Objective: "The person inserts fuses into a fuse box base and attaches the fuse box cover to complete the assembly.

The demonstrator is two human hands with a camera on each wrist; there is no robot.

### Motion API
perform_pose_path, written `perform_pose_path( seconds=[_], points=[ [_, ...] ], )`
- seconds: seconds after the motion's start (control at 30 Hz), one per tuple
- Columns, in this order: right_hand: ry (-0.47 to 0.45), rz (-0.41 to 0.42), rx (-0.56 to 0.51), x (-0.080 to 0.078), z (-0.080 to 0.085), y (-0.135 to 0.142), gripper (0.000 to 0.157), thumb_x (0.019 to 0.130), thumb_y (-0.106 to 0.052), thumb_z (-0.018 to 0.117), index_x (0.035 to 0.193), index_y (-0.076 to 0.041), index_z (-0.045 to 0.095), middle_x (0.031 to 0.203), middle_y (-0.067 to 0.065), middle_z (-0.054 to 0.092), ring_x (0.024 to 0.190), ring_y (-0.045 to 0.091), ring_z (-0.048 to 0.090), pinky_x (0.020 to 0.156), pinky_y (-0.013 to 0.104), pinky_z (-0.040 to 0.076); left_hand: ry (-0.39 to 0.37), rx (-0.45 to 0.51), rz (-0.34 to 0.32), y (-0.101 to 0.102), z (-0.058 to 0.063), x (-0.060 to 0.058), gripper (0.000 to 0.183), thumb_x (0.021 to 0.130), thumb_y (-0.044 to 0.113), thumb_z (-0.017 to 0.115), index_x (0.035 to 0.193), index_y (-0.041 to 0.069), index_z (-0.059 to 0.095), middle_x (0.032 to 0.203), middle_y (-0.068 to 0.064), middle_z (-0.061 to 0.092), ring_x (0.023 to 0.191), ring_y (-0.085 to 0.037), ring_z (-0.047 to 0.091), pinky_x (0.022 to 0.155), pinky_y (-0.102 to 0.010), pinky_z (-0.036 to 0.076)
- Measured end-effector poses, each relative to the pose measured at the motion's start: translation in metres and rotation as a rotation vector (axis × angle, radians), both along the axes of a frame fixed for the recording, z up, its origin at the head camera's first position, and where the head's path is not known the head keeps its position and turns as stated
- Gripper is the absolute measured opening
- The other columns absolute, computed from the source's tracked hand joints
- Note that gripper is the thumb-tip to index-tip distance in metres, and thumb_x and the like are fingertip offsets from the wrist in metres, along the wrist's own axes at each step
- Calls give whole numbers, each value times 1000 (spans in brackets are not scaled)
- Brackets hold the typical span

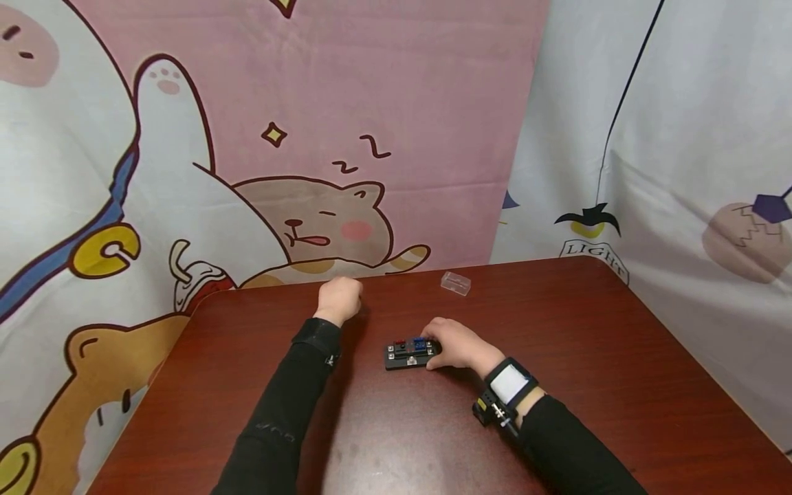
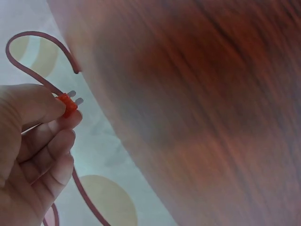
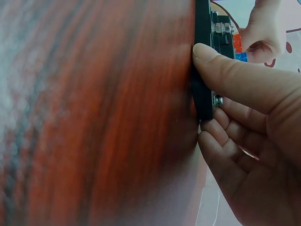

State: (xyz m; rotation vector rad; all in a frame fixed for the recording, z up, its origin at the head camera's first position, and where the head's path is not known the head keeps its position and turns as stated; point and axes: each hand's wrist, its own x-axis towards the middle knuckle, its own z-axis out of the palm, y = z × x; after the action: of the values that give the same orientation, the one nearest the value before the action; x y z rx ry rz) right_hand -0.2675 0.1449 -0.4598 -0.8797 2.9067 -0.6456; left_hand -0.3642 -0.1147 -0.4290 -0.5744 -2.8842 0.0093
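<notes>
My left hand (image 1: 340, 298) is above the far side of the table. Between its thumb and index finger it pinches a small orange-red blade fuse (image 2: 69, 104), whose two metal prongs point away from the fingers. A black fuse block (image 1: 410, 354) lies on the table. It carries metal terminal screws (image 3: 220, 28), an orange-red fuse (image 3: 237, 42) and a blue fuse (image 3: 241, 57). My right hand (image 1: 458, 345) grips the block's right end, thumb on the near side. Its fingers hide part of that end.
A transparent plastic box or cover (image 1: 456, 283) lies near the back edge of the brown table (image 1: 557, 330). Behind the table hangs a printed cloth (image 1: 433, 137) with cartoon animals; their brown outlines appear behind my left hand in its wrist view.
</notes>
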Motion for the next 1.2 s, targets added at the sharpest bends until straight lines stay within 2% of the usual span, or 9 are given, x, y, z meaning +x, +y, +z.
perform_pose_path(
  seconds=[0.2, 0.5, 0.67, 0.93, 1.2],
  points=[
    [-21, -10, -2, -1, -1, 0, 42, 71, -22, 90, 106, -10, 69, 102, -1, 61, 95, 17, 57, 89, 39, 47, 16, -3, -59, 4, 7, 8, 16, 84, 4, 68, 85, 16, 78, 85, -1, 72, 79, -25, 65, 66, -42, 54],
    [-26, -18, -7, 0, -1, -1, 43, 71, -22, 90, 106, -10, 69, 102, 0, 61, 94, 17, 57, 89, 39, 47, 30, 2, -162, 11, 14, 23, 15, 85, 5, 68, 87, 15, 78, 87, -2, 70, 83, -24, 66, 67, -41, 55],
    [-18, -21, -11, 0, -2, -1, 43, 71, -23, 90, 106, -9, 69, 101, 0, 61, 93, 17, 57, 89, 40, 48, 23, 9, -199, 12, 14, 29, 14, 86, 6, 69, 88, 15, 79, 88, -1, 70, 85, -21, 66, 69, -40, 55],
    [-10, -8, -1, -2, -2, 0, 42, 71, -23, 90, 105, -10, 69, 100, -1, 61, 93, 16, 57, 88, 39, 47, 72, 16, -294, 14, 13, 43, 14, 86, 7, 71, 87, 17, 79, 88, 1, 70, 89, -20, 64, 72, -37, 54],
    [-9, -5, -1, -2, -3, 1, 42, 71, -23, 90, 105, -11, 69, 101, -1, 60, 92, 17, 56, 87, 39, 47, 54, 40, -360, 20, 15, 59, 12, 86, 8, 71, 89, 16, 80, 87, 3, 71, 88, -19, 63, 73, -36, 54]
  ],
)
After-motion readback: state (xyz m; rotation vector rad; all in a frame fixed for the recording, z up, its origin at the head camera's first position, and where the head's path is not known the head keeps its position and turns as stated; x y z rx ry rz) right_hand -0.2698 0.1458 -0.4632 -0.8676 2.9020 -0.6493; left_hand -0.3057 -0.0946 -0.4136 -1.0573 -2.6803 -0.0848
